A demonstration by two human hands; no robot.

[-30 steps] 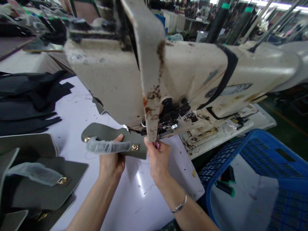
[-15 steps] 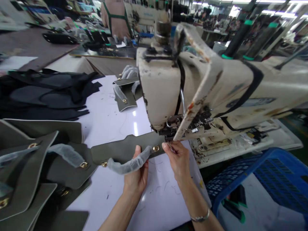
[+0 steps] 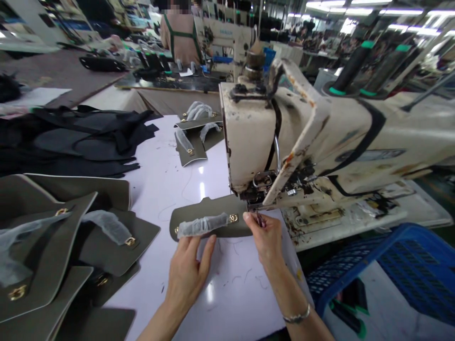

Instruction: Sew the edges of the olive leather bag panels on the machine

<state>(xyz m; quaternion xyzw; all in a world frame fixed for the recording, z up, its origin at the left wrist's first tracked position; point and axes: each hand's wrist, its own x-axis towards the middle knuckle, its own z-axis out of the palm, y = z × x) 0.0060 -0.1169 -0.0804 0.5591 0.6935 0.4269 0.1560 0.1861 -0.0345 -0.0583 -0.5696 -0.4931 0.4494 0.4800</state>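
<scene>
At the sewing machine (image 3: 249, 128), the loosely spread left hand (image 3: 186, 272) should steady the panel (image 3: 199, 209); the right hand (image 3: 268, 239) pinches a small purplish item (image 3: 261, 220).

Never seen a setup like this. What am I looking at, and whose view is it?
No robot here: the view comes from a camera worn on a person's head, looking forward and down at their own bare hands. The big off-white machine looks like a sewing machine. Below its head, on the white tabletop, lies a grey-green panel with a plastic-wrapped handle on gold-coloured fittings.

The left hand has its fingertips at the panel's near edge, beside the handle. The right hand is at the panel's right end, gripping a small pinkish item, mostly hidden.

Around them: similar panels piled at left, black pieces beyond those, and a blue basket at right.
</scene>
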